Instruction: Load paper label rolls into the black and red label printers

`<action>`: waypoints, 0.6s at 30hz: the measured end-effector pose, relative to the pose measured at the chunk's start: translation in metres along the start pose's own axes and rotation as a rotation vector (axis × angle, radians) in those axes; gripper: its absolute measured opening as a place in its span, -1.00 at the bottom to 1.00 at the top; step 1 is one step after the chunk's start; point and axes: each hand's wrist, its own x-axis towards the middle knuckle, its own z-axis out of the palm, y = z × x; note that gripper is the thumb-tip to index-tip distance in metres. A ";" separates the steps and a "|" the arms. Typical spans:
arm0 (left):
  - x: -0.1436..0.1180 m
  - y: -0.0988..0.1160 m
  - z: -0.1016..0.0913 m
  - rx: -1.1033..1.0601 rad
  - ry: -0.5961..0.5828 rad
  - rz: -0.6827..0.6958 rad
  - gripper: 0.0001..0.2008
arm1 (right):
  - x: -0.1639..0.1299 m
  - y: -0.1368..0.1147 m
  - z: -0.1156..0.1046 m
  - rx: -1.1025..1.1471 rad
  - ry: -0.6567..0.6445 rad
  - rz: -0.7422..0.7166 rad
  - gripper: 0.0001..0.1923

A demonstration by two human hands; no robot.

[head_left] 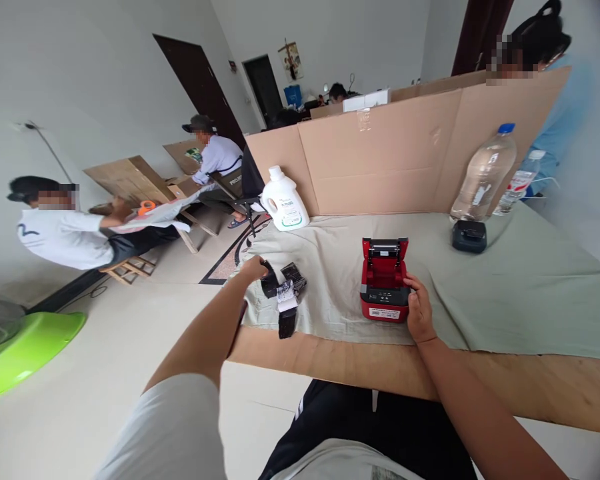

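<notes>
On the cloth stands a small red and black label printer point(386, 293) with its lid raised and its inner bay showing. My right hand point(420, 310) grips its right side, fingers bent against the casing. At the left, my left hand point(254, 269) closes on the edge of a black roll point(269, 279); its fingertips are partly hidden. Touching that roll is a crumpled black wrapping point(295, 275) beside a white printed label point(286, 293). A black strip point(287, 323) hangs from the label towards the table's front edge.
A white detergent jug point(285, 203) stands back left, before an upright cardboard sheet point(380, 153). Back right are a large clear bottle point(485, 173), a smaller water bottle point(520, 183) and a black box-like device point(469, 237). Several people sit beyond the table.
</notes>
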 end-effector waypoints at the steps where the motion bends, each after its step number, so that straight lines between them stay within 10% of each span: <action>1: -0.006 0.008 -0.011 -0.024 -0.038 0.021 -0.56 | 0.000 -0.001 0.000 0.003 -0.001 0.013 -0.62; 4: -0.044 0.041 -0.036 -0.190 -0.297 0.200 -0.56 | 0.001 -0.002 0.000 0.012 -0.009 0.060 -0.64; 6: -0.079 0.068 -0.040 -0.410 -0.669 0.456 -0.49 | 0.001 -0.002 0.000 0.028 -0.011 0.093 -0.65; 10: -0.130 0.135 -0.017 -0.462 -1.101 0.858 -0.60 | 0.002 -0.002 -0.001 0.053 -0.016 0.134 -0.64; 18: -0.110 0.249 0.062 0.044 -0.415 0.950 -0.61 | 0.003 0.000 -0.003 0.036 -0.018 0.094 -0.65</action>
